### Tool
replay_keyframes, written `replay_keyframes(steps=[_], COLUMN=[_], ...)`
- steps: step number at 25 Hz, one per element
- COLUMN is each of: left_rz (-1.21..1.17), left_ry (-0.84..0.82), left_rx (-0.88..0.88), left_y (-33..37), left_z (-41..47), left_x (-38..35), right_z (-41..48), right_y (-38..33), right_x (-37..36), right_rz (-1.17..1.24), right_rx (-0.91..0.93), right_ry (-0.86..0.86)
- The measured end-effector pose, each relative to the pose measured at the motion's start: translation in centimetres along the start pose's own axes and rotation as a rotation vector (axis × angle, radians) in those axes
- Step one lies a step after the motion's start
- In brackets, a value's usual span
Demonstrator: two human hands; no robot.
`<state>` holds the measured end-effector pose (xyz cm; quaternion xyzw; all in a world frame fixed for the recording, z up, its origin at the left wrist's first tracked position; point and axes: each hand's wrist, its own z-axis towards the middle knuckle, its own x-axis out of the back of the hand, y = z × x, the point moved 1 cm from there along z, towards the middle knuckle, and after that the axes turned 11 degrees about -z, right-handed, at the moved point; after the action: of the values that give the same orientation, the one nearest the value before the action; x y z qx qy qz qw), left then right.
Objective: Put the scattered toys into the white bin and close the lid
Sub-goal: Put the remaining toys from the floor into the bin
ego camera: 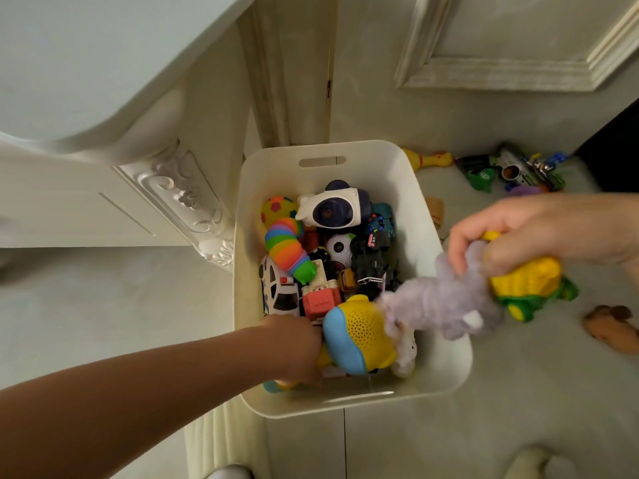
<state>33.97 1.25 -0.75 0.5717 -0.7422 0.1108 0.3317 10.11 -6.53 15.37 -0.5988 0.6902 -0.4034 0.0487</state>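
Note:
The white bin (428, 216) stands open on the floor, holding several toys: a rainbow slug (288, 250), a white and navy camera toy (332, 209), a white car (280, 292). My left hand (297, 347) reaches into the bin's near end and grips a yellow and blue speaker toy (359, 333). My right hand (539, 229) hovers at the bin's right rim, shut on a purple plush (449, 299) and a yellow and green corn toy (532, 285). The plush dangles over the rim. No lid is visible.
On the floor right of the bin lie a rubber chicken (432, 159), a green and silver toy gun pile (511, 171), a small tan piece (435, 212) and a brown plush (612, 326). White carved furniture (179, 188) stands left; a wall with a door frame lies behind.

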Motion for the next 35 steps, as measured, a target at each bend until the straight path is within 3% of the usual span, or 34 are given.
replay_keyframes(steps=[2,5,10,14,17,20,23,25,27,31,35], left_rz=[-0.005,-0.133,-0.116,-0.023,0.026,-0.067,-0.138,-0.081,0.110,0.255,0.232], left_ry=[0.028,-0.017,-0.116,-0.207,-0.065,0.201,0.368,0.277,0.180,0.157,0.106], left_rx=[-0.018,-0.030,-0.190,-0.172,-0.120,-0.116,-0.166,-0.165,-0.132,0.004,0.019], left_y=[0.0,-0.1,-0.7,-2.7,-4.1,-4.2,-4.2,-3.9,-3.0,-1.7,-1.8], left_z=[-0.2,-1.2,-3.7,-5.7,-6.4,-5.9,-4.7,-4.1,-3.8,-2.4,-1.2], left_x=[-0.2,-0.7,0.5,5.0,7.5,7.1,6.1,5.4,4.6,4.0,4.6], right_z=[-0.3,3.2,12.3,14.9,15.4,14.6,12.2,10.9,10.2,10.4,9.0], right_y=[-0.8,-2.2,-4.2,-5.1,-6.2,-6.1,-4.3,-2.5,-0.8,0.2,-0.4], right_x=[1.0,-1.0,-9.0,-10.0,-10.9,-10.7,-7.7,-5.1,-3.5,-4.1,-5.1], right_rz=[0.199,0.121,-0.127,-0.341,-0.406,-0.224,-0.030,-0.037,-0.201,-0.453,-0.503], right_rx=[0.026,0.109,0.097,0.098,0.057,-0.023,-0.065,-0.158,-0.256,-0.285,-0.220], right_ry=[0.122,0.219,0.109,-0.026,-0.193,-0.227,-0.067,0.166,0.352,0.334,0.260])
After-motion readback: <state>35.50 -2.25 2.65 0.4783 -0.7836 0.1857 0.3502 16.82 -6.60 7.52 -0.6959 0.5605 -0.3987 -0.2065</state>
